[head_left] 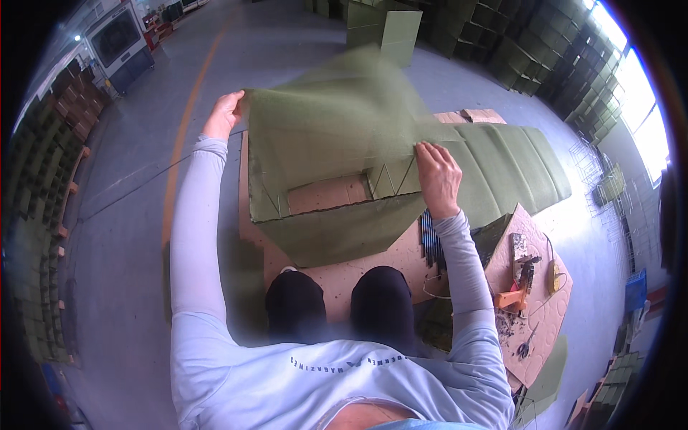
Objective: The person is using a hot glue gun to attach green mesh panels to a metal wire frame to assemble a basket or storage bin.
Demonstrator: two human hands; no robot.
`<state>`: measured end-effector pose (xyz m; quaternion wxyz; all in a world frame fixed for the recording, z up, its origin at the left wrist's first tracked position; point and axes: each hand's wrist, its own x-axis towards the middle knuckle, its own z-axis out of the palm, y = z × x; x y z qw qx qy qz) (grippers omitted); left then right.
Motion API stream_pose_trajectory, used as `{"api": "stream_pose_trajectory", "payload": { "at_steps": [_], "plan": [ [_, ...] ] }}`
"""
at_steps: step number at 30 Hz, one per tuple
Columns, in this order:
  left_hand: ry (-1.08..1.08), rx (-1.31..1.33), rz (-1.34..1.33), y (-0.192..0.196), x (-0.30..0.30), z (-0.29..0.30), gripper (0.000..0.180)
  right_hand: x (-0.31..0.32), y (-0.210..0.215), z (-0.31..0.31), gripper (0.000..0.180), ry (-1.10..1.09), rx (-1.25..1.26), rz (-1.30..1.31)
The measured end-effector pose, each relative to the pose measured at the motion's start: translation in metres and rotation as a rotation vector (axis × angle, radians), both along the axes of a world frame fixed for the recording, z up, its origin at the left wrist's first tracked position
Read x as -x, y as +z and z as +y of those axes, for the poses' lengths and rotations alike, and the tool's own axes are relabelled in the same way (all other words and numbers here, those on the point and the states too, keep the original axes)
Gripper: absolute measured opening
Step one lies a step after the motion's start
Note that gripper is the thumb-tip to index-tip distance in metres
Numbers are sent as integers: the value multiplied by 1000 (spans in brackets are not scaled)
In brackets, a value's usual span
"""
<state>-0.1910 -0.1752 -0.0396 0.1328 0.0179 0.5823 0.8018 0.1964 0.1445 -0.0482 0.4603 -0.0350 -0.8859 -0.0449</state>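
Observation:
A green sheet (322, 115) is stretched up and out over an open-topped box (337, 233) covered in the same green material. Motion blurs the far part of the sheet. My left hand (228, 109) is closed on the sheet's far left corner. At the box's right side my right hand (438, 172) is closed, fingers curled over the green sheet's edge; exactly what lies under them is partly hidden. Thin wire rods (387, 179) show inside the box, and brown cardboard is visible through its bottom. The box stands in front of my knees.
Flat green panels (502, 165) lie to the right. On a cardboard piece (552, 315) at lower right are an orange-handled glue gun (510, 299) and scissors (527, 344). Dark sticks (431, 240) lie beside the box. Another green box (383, 32) stands beyond, with stacked ones behind.

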Motion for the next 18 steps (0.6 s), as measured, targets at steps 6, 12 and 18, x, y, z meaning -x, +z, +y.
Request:
{"api": "stream_pose_trajectory", "payload": {
  "at_steps": [6,12,18],
  "plan": [
    [-272,-11,-60,13,-17,-19,10,-5,19,-25,15,64,13,-1],
    [-236,123,16,-18,-20,-21,13,-15,7,-35,21,121,-24,-3],
    [-140,8,139,6,-45,-22,11,-4,19,-35,18,157,-4,70]
  ]
}}
